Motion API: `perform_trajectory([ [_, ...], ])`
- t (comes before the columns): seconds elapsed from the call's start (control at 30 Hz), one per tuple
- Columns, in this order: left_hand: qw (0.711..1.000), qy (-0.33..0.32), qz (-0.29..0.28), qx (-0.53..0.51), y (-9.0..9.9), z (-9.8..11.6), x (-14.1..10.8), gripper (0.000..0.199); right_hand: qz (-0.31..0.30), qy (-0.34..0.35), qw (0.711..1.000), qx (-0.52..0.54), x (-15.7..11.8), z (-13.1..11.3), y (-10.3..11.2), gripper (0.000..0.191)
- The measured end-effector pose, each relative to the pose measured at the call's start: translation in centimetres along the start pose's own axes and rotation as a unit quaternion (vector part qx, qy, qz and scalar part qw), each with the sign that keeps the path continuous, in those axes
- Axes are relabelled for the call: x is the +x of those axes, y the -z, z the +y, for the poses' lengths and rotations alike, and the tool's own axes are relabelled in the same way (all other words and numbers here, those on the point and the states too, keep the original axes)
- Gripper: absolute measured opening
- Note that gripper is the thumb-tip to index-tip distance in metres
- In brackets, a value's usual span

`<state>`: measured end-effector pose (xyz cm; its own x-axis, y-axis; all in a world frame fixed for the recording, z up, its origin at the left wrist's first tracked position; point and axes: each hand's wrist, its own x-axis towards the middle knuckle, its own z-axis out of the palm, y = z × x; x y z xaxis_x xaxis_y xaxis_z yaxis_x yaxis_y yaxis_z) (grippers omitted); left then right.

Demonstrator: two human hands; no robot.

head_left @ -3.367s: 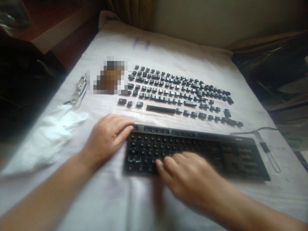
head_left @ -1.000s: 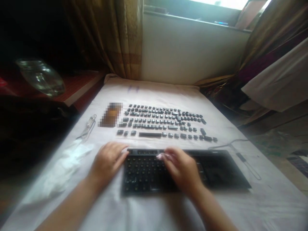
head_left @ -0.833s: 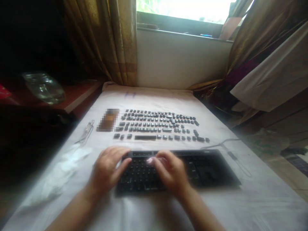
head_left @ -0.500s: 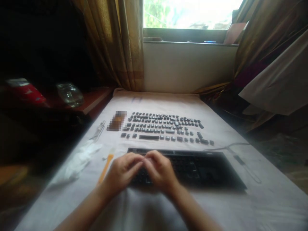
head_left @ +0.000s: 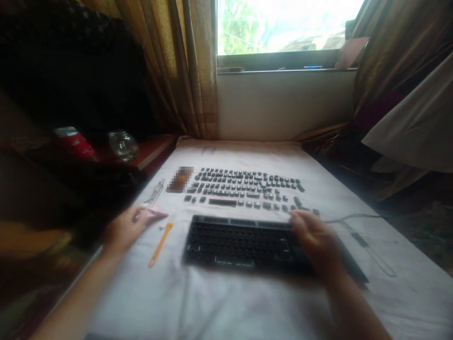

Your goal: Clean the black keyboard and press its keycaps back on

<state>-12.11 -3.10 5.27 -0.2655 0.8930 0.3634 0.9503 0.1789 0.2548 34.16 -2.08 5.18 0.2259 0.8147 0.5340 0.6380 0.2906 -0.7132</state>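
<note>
My left hand [head_left: 123,229] is at the table's left side, its fingers closed on a crumpled pale cloth [head_left: 155,214], whose pinkish corner pokes out past the fingertips. Over the right part of a black keyboard [head_left: 235,241] hovers my right hand [head_left: 318,243], blurred, with thumb and fingertips pinched together. What they hold, if anything, I cannot make out. The keyboard lies flat with its keycaps off. Beyond it, loose black keycaps [head_left: 222,202] are laid out in rows. An orange flat tool [head_left: 162,245] lies between my left hand and the keyboard.
A pixelated brown object [head_left: 180,180] and a clear, slim item [head_left: 157,189] lie at the back left. The keyboard cable [head_left: 361,216] runs off to the right. On a side shelf stand a glass jar [head_left: 123,145] and a red container [head_left: 75,142].
My hands were together over the keyboard and have parted. The left has moved left onto the crumpled cloth; the right has moved right, near the keycaps. The view has shifted slightly.
</note>
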Motion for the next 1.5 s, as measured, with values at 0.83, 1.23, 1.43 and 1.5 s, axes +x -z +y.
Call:
perform_trajectory([
  [0.83, 0.982, -0.163, -0.067, 0.072, -4.4, 0.6, -0.6, 0.039, 0.226, -0.221, 0.94, -0.13, 0.5, 10.4, 7.0, 0.023],
  [1.23, 0.99, -0.129, -0.03, 0.051, -2.1, -1.5, 0.0, 0.036, 0.221, -0.212, 0.916, -0.261, -0.1, 13.0, 7.2, 0.043],
  [1.43, 0.989, -0.116, -0.033, 0.089, -0.2, 0.1, 0.7, 0.035, 0.143, -0.294, 0.888, -0.322, -0.5, 13.3, 6.9, 0.044],
  [1.5, 0.988, -0.118, -0.032, 0.095, 0.3, 0.9, 0.8, 0.035, 0.115, -0.322, 0.879, -0.333, -0.4, 13.4, 7.0, 0.04],
])
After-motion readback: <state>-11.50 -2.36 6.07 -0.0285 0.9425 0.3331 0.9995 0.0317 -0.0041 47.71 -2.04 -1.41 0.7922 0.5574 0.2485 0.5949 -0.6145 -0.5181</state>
